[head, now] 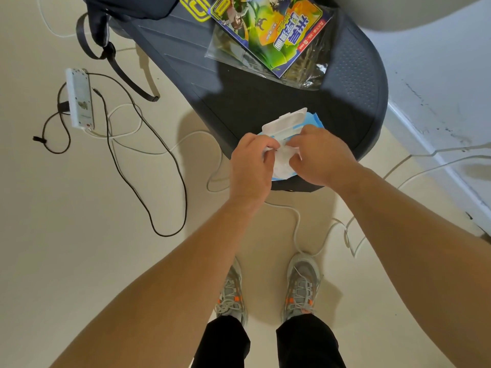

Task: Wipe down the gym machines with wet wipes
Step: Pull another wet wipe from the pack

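A blue pack of wet wipes (309, 122) lies on the near end of a dark machine platform (353, 83), its white flip lid (285, 122) standing open. A white wet wipe (283, 158) sticks up out of the pack between my hands. My left hand (251, 163) pinches the wipe's left edge with thumb and fingers. My right hand (317, 155) grips the wipe from the right and rests over the pack, hiding most of it.
A colourful packet in a clear bag (271, 35) and a dark backpack (127, 11) lie farther back on the platform. A white power strip (79, 99) with black and white cables (148, 166) sprawls on the floor at left. A wall (451, 88) runs along the right.
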Demonstrator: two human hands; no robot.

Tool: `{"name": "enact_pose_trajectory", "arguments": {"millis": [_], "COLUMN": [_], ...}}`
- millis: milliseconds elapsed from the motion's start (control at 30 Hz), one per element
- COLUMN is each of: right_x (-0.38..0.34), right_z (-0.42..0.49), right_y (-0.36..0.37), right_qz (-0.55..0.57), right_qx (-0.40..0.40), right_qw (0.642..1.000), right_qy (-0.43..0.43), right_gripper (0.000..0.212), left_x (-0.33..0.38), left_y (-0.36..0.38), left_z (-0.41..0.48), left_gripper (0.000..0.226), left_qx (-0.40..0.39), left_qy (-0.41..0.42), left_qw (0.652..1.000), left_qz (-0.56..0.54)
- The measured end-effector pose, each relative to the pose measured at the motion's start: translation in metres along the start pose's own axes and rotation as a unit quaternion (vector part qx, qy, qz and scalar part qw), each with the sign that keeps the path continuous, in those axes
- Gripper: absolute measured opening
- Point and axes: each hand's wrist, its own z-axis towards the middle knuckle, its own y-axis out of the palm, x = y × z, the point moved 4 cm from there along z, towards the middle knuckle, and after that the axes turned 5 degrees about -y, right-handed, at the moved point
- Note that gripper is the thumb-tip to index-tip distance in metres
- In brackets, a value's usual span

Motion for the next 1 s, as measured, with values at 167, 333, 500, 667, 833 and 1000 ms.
{"name": "enact_pose_trajectory", "arguments": {"millis": [167, 333, 500, 667, 833, 1000], "right_x": [-0.002, -0.008, -0.019, -0.021, -0.023, -0.027], "right_z": [-0.003, -0.007, -0.013, -0.008, 0.002, 0.006], "right_y": [0.006, 0.012, 0.02, 0.02, 0.017, 0.016], "right_qz": [0.141, 0.179, 0.075, 0.032, 0.028, 0.054], "right_qx": [0.1, 0.178, 0.138, 0.058, 0.032, 0.059], "right_qw": [0.981, 0.965, 0.987, 0.997, 0.999, 0.996], "right_qy": [0.083, 0.067, -0.039, -0.047, -0.003, 0.047], "right_gripper": [0.021, 0.017, 0.03, 0.037, 0.034, 0.036], "left_x": [-0.011, -0.014, -0.014, -0.015, -0.019, -0.021], "left_y": [-0.003, -0.007, -0.012, -0.018, -0.022, -0.022], "left_z": [0.0, 0.0, 0.003, 0.005, 0.005, 0.006], "left_gripper": [0.015, 0.016, 0.015, 0.015, 0.011, 0.011], "left_qx": [0.007, 0.009, 0.022, 0.022, 0.021, 0.038], "left_qy": [-0.013, -0.019, -0.036, -0.026, -0.029, -0.036], "left_qw": [1.0, 1.0, 0.999, 0.999, 0.999, 0.998], "left_qz": [-0.008, -0.022, -0.034, -0.034, -0.021, -0.027]}}
